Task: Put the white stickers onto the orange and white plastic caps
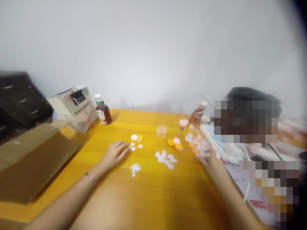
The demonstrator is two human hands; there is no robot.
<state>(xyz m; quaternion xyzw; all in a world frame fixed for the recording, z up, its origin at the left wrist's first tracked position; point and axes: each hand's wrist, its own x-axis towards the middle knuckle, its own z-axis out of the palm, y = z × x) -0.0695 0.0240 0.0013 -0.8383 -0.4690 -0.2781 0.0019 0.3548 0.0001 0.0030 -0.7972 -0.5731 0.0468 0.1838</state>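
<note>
My left hand (pixel 114 154) lies flat on the yellow table (pixel 144 198), fingers stretched toward a few tiny white discs (pixel 132 147). A thin bracelet sits on that wrist. My right hand (pixel 208 158) rests at the right, its fingers in a pile of clear, orange and white small parts (pixel 198 144); the fingertips are blurred, so its grip is unclear. Between the hands lie white wheel-shaped pieces (pixel 166 158), a small white cluster (pixel 134 168), and orange and white discs (pixel 175 142). Another orange and white pair (pixel 137 137) lies beyond my left hand.
A flattened cardboard box (pixel 31 159) covers the table's left. Behind it stand a printed paper bag (pixel 73 108) and a brown bottle with a white cap (pixel 102 111). A tilted bottle (pixel 197 114), a beige block (pixel 161 130) and papers (pixel 230 150) sit at the right. The wall is close behind.
</note>
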